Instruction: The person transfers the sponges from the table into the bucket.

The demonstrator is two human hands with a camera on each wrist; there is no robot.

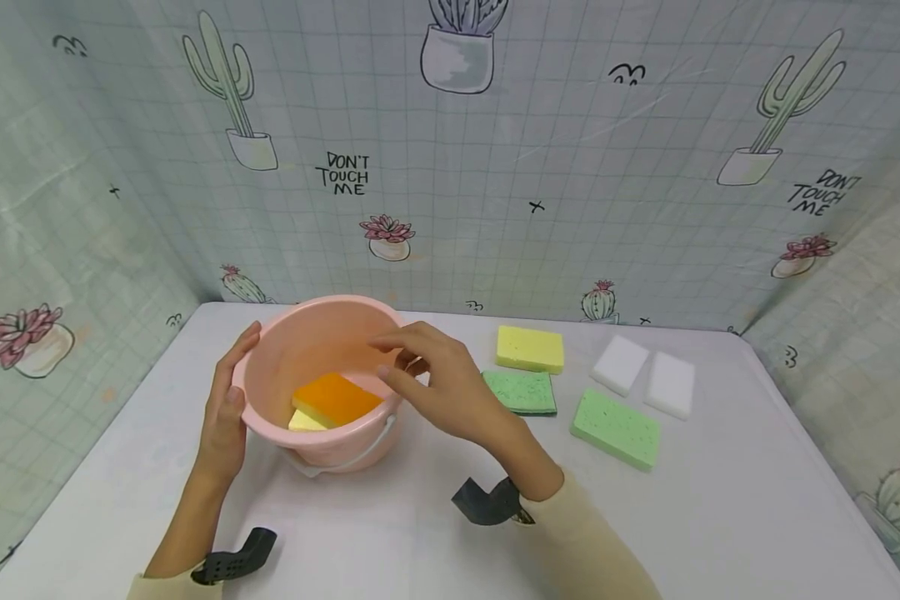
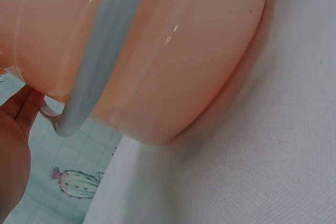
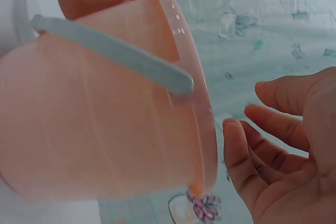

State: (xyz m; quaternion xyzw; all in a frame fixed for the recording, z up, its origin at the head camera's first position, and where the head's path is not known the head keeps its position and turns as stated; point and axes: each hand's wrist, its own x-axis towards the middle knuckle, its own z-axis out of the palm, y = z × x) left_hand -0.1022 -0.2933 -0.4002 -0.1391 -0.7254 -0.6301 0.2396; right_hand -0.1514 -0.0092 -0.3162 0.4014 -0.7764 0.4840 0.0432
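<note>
A pink bucket stands on the table, its pale handle hanging down at the front. Inside lie an orange sponge and, partly hidden under it, a pale yellow one. My left hand rests against the bucket's left side, fingers fairly straight along the outside near the rim. Over the right part of the rim hovers my right hand, its fingers loosely bent and nothing between them. In the right wrist view, those fingers are apart from the rim.
Right of the bucket lie a yellow sponge, a green sponge with a darker edge and a larger light green sponge. Beyond them are two white sponge blocks. A cactus-printed cloth hangs behind the white table.
</note>
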